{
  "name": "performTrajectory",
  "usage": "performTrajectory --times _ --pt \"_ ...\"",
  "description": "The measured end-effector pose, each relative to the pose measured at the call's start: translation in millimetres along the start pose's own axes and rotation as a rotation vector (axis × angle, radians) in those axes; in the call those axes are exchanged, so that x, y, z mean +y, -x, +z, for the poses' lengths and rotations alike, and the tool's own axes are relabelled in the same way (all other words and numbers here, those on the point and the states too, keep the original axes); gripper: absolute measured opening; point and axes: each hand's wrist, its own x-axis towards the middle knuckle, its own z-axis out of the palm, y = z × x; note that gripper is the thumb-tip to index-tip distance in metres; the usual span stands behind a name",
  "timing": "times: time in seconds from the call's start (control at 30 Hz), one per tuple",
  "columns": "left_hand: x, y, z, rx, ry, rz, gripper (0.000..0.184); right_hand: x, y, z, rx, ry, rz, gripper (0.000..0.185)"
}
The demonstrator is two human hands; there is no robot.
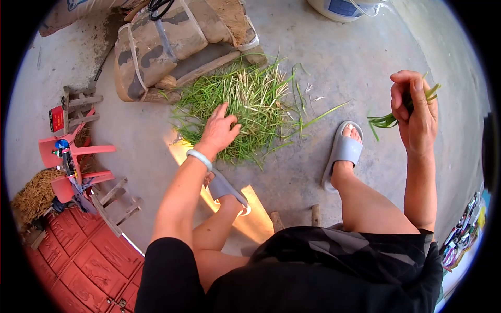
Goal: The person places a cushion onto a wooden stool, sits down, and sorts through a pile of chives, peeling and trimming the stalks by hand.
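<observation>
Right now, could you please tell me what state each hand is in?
Left hand: open, fingers slightly spread at the grass pile.
Right hand: closed, holding a small green bunch.

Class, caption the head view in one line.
Left hand at the grassy heap, right hand holding a small green bunch.
</observation>
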Motion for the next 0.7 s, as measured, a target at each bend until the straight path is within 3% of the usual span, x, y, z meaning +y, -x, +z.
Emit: performTrajectory --times 0.1,0.13,0.23,0.27,0.37,0.5,0.6,0.7 --pt "-28 22 -25 -0.182 -0.324 -0.103 0.033 2 2 0 0.000 -0.026 0.034 0.036" --pt "-47 27 -24 -0.154 -0.373 -0.160 0.035 1 3 1 0.000 -0.032 0.050 0.036" --pt "-53 29 -31 0.033 -0.148 -0.128 0.035 1 3 2 0.018 -0.010 0.038 0.037" --pt "-39 26 -34 0.215 -0.068 -0.025 0.029 1 4 4 0.014 -0.013 0.043 0.037" --pt "-15 0 -21 0.322 0.216 -0.011 0.022 0 3 8 0.006 -0.011 0.041 0.037" --pt "4 -39 -1 0.320 0.422 -0.214 0.022 1 6 11 -0.006 -0.007 0.050 0.037" --pt "2 -56 25 0.417 0.293 -0.164 0.022 2 5 10 -0.005 0.004 0.048 0.038" --pt "-1 -59 26 0.220 0.218 -0.390 0.023 0 4 12 -0.013 0.000 0.046 0.038"
